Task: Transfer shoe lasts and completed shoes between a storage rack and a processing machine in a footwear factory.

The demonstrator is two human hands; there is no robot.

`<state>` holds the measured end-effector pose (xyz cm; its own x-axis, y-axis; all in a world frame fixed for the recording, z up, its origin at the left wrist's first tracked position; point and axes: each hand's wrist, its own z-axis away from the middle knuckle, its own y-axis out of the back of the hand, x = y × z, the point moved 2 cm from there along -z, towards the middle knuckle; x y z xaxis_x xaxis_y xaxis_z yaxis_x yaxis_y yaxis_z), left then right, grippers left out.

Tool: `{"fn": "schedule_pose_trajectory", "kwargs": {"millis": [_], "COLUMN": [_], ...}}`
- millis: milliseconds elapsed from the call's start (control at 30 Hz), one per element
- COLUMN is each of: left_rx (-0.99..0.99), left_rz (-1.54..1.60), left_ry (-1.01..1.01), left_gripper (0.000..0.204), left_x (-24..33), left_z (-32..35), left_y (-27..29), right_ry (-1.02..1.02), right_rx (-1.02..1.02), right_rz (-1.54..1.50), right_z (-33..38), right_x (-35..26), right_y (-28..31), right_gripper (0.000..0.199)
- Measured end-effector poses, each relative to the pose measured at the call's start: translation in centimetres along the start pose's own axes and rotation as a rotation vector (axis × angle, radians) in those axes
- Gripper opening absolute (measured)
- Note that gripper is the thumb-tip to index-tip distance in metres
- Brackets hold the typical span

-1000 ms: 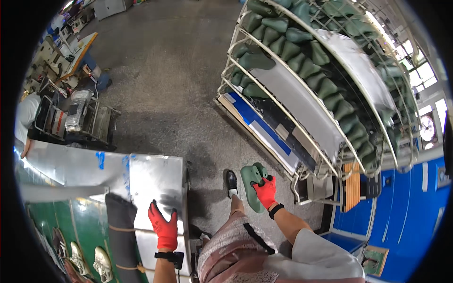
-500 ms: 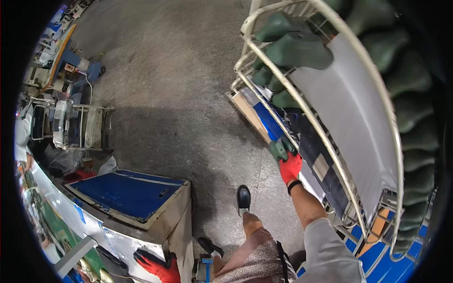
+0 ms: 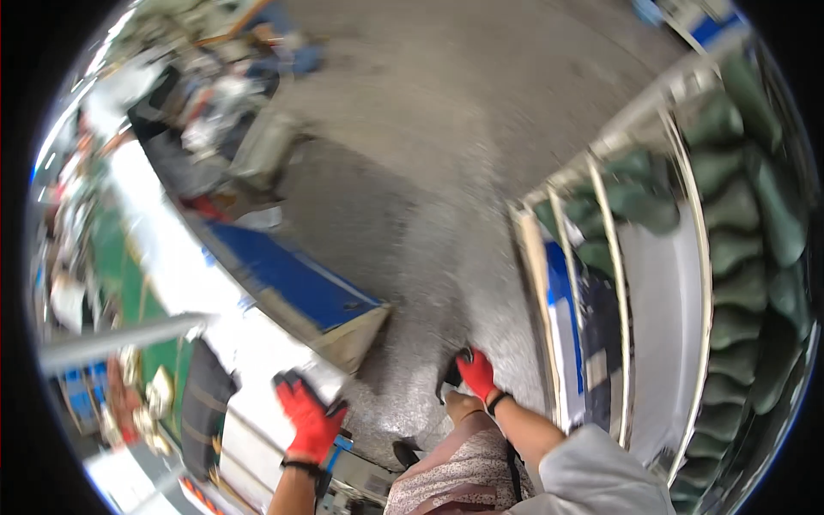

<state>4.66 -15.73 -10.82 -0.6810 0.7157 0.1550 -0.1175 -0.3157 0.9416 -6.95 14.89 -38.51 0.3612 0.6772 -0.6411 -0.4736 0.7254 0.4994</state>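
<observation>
My right hand [image 3: 477,374], in a red glove, is low beside my knee, curled around a small dark piece [image 3: 449,379] that is too blurred to identify. It is just left of a white wire rack [image 3: 620,283] loaded with rows of dark green foot-shaped forms [image 3: 755,223]. My left hand [image 3: 309,419], also in a red glove, hovers with its fingers spread and nothing in it over the edge of a white workbench [image 3: 249,343]. A dark padded block [image 3: 204,405] stands on the bench to its left.
A blue-topped cabinet [image 3: 296,287] juts out between the bench and the grey concrete floor [image 3: 446,129]. Cluttered carts and machines [image 3: 215,112] stand at the far left. A green conveyor with small items [image 3: 112,257] runs along the left rim.
My right hand has come down from the rack to my knee. My left hand has risen into view over the bench. The view has swung and is blurred.
</observation>
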Motion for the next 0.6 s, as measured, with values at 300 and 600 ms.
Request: {"fn": "schedule_pose_trajectory", "kwargs": {"millis": [300,600], "left_rx": [0.025,-0.12], "left_rz": [0.475,0.946], "left_ry": [-0.159,0.929], "left_gripper": [0.073,0.064], "left_x": [1.5,-8.0], "left_z": [15.7,52.2], "left_y": [3.1,-11.4], "right_ry": [0.436,1.471], "right_rx": [-0.656,-0.956], "right_rz": [0.14,1.36], "right_z": [11.5,2.2], "right_x": [-8.6,-8.0], "right_y": [4.6,10.3], "right_gripper": [0.04,0.025]}}
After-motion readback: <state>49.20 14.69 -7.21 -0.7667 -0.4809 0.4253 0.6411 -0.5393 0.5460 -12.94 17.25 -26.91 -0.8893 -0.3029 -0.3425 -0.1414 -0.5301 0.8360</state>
